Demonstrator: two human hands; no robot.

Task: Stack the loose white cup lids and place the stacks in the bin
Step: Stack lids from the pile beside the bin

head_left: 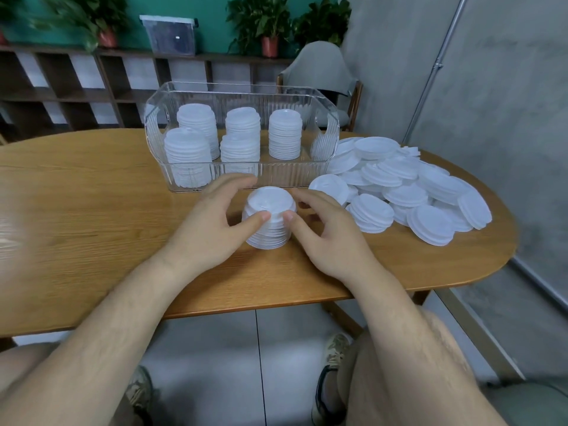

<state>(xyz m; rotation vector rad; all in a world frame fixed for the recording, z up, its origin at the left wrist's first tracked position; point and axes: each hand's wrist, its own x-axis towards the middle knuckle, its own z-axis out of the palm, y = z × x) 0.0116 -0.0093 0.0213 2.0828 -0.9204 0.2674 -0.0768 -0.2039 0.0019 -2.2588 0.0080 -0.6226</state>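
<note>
Head view: one stack of lids [270, 224] stands on the wooden table [92, 210], just in front of the bin [292, 175], and both hands enclose it. The left hand [215, 224] curls round its left and far side, thumb pressed to the near edge. The right hand [325, 233] grips it from the right, its thumb beside the left thumb and its fingers bent against the rim. The lids are thin white plastic discs with raised rims, so the stack's side looks ribbed. The bin is clear, fluted plastic, rectangular with rounded corners and a cut-out handle at each end. It holds five lid stacks [284, 135]: three in the back row, two in front. To the right lies a heap of loose lids [415, 192], overlapping and tilted, too many to count.
</note>
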